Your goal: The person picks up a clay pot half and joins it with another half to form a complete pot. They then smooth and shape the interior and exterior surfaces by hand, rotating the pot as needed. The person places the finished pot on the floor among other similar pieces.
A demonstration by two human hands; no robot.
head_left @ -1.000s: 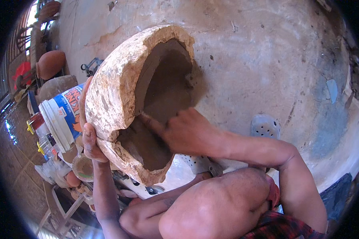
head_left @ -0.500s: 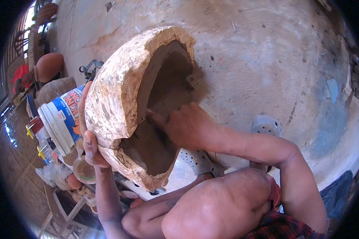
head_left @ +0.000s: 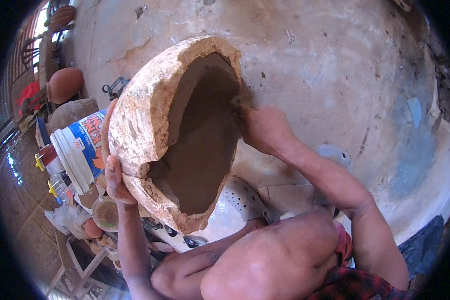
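The right hand point(head_left: 265, 127) has climbed since a moment ago: it was low inside the hollow, near the bottom lip, and now it presses at the upper right edge of the opening, just under the rim. The left hand point(head_left: 116, 180) stays where it was, on the outer lower-left flank. The mould itself has barely shifted.

The thing between the hands is a big pale plaster mould point(head_left: 150, 120), thick-walled and cracked along its lower-left rim, lined with wet brown clay point(head_left: 205, 140). It is tipped up on its side, held off the floor above the person's bent knee point(head_left: 280, 260), its open mouth facing right and toward the person. The oval mouth runs long from upper right to lower left, a steep slant.

The right hand's fingers lie close together, flat against the clay lining near the rim, the fingertips sunk into shadow so I cannot tell exactly how they curl. The left hand's thumb and fingers are spread and wrapped around the outer edge, gripping the plaster.

Underneath is a stained, blotchy concrete floor point(head_left: 345, 65), grey with rust-coloured patches. A white perforated sandal point(head_left: 242, 197) lies just below the mould. To the left stands a white bucket point(head_left: 77, 152) with a blue and orange label, a small clay-smeared bowl point(head_left: 106, 214) near it, and farther back a round terracotta pot point(head_left: 65, 84).
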